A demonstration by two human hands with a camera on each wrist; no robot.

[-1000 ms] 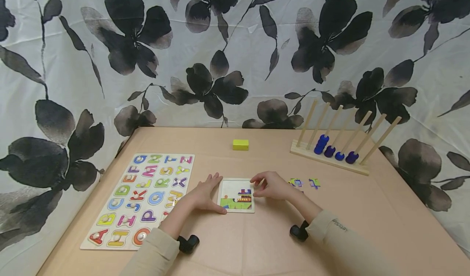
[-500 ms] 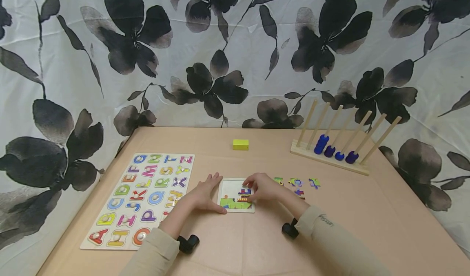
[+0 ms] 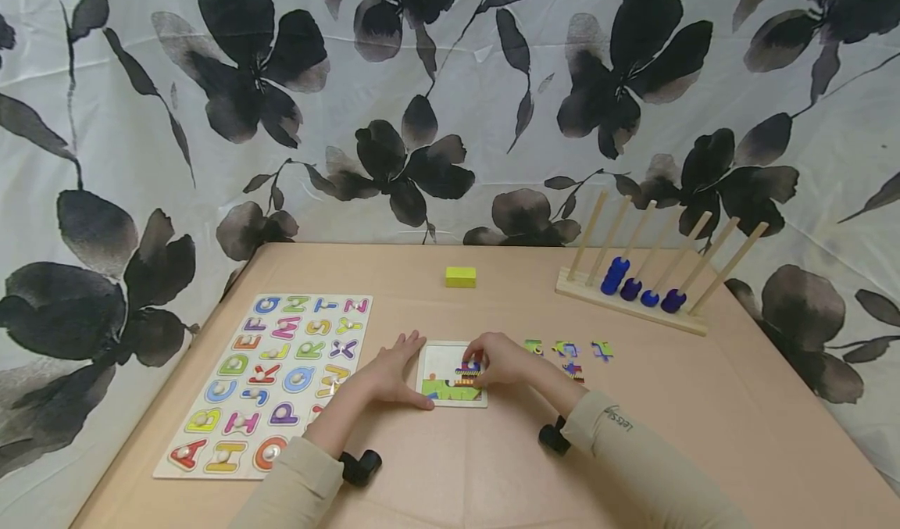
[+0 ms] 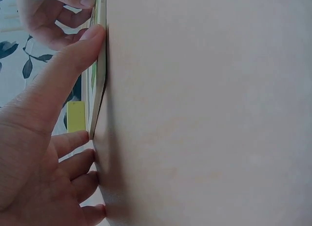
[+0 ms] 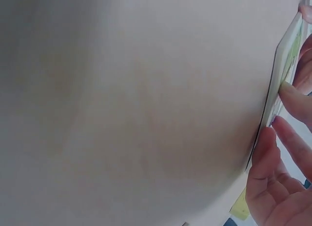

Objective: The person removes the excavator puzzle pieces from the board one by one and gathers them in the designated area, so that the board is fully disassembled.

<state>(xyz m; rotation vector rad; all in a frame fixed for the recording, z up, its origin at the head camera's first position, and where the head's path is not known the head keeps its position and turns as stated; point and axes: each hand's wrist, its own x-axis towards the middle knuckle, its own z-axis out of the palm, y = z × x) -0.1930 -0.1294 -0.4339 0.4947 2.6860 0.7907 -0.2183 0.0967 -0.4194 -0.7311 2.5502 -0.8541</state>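
Across the puzzle board [image 3: 437,359], the green strip [image 3: 441,391] runs sideways, left hand [image 3: 390,374] spread, right hand's [image 3: 502,360] grip unclear.

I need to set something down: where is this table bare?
Bare patches: between the white alphabet board with coloured letters and the yellow rectangular block; right of the multicoloured jigsaw pieces, in front of the wooden rack with blue beads; and nearest the person, between the black wrist cameras. Crowded: around the white square puzzle, where left hand and right hand work.
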